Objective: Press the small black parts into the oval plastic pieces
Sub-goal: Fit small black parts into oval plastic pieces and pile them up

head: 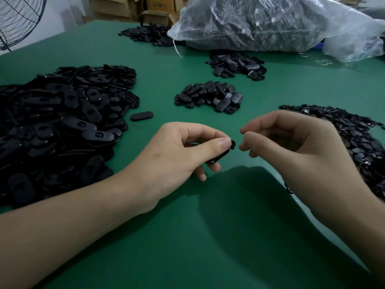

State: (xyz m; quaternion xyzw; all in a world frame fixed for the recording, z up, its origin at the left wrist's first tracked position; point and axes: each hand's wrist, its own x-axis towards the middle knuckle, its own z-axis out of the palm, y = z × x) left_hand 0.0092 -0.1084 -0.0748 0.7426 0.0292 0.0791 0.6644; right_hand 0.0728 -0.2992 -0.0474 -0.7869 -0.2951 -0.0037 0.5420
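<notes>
Green matting (187, 236) is covering the whole worktable. Cardboard boxes (154, 9) are standing behind its far edge, and a wire fan guard (18, 19) is showing at the far left.

One clear plastic bag (260, 21) is lying along the far right of the table. It is bulging with dark parts too blurred through the film to name.

Five loose heaps are sitting on the matting:
- a large heap of oval pieces (62, 126) at the left
- a small middle heap (209, 97)
- a farther heap (237, 65) just in front of the bag
- a far heap (148, 35) beside the bag's tied mouth
- a flat heap of small black parts (343, 132) at the right

One lone oval piece (141, 116) is lying near the large heap, not touching it.

Between the left and right heaps, the left hand (177, 155) is gripping one held oval piece (218, 157) between thumb and curled fingers. The piece is tilting, and its upper end is poking out past the thumb tip.

The right hand (291, 142) is hanging just beside it with its fingers curling inward. Its thumb and forefinger tips are nearly meeting close to that exposed end. Whether they are pinching a small part I cannot tell.
</notes>
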